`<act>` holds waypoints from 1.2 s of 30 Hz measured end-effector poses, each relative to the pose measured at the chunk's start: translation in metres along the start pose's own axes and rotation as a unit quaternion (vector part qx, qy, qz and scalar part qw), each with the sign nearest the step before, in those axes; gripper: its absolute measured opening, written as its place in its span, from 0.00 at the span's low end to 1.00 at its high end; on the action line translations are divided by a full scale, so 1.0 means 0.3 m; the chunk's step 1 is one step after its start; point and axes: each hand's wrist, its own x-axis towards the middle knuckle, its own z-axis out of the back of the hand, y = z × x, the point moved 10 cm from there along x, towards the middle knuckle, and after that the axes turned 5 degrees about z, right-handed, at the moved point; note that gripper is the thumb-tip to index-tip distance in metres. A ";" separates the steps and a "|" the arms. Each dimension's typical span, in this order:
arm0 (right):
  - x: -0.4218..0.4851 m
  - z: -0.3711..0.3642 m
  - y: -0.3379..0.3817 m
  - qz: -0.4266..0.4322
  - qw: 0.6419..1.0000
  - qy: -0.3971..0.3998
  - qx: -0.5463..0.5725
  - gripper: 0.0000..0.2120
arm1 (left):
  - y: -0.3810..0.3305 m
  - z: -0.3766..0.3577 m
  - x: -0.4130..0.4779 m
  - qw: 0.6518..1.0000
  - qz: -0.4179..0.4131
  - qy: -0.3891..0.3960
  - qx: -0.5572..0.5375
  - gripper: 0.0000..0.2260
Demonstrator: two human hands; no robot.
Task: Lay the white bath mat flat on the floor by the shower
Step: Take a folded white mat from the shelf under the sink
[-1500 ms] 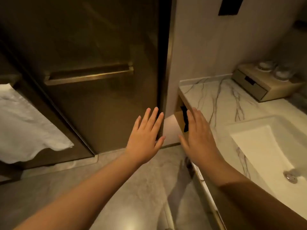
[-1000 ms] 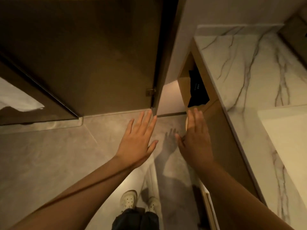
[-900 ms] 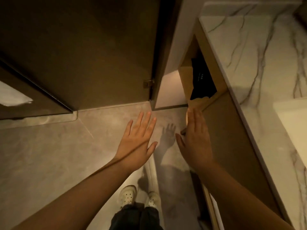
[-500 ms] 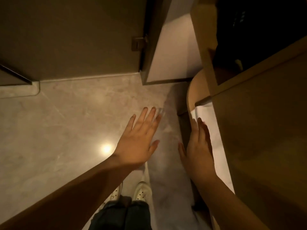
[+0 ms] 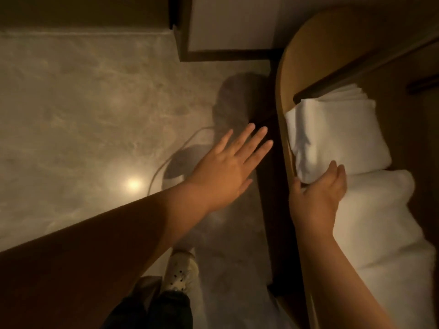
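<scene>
Folded white linen lies on a low wooden shelf [image 5: 282, 96] under the vanity, at the right. The farther folded white piece [image 5: 332, 134] looks like the bath mat, though I cannot tell for sure. A second white bundle [image 5: 380, 222] lies nearer to me. My right hand [image 5: 318, 198] rests at the near edge of the farther piece, fingers curled against it and thumb at the shelf rim. My left hand [image 5: 228, 169] hovers over the floor with its fingers spread and holds nothing.
Grey marble floor [image 5: 83, 115] spreads to the left with a lamp glare on it. The shower door's bottom corner [image 5: 178, 32] is at the top. My white shoe [image 5: 180, 271] stands below. The shelf's rounded wooden rim runs between the hands.
The view has dropped from the door and countertop down to the low shelf. My right hand has moved onto the folded white linen; the left hand stays spread above the floor.
</scene>
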 end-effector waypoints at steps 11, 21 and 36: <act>0.087 -0.077 -0.074 0.015 0.999 -0.037 -0.003 0.29 | -0.166 -0.156 0.311 0.990 -0.137 -0.031 0.022 0.34; 0.133 -0.060 -0.070 0.015 0.999 -0.052 0.007 0.23 | -0.208 -0.193 0.441 0.989 -0.112 -0.054 0.077 0.34; 0.089 -0.094 -0.050 0.023 1.000 -0.013 0.005 0.24 | -0.166 -0.173 0.369 0.978 -0.131 -0.144 0.075 0.27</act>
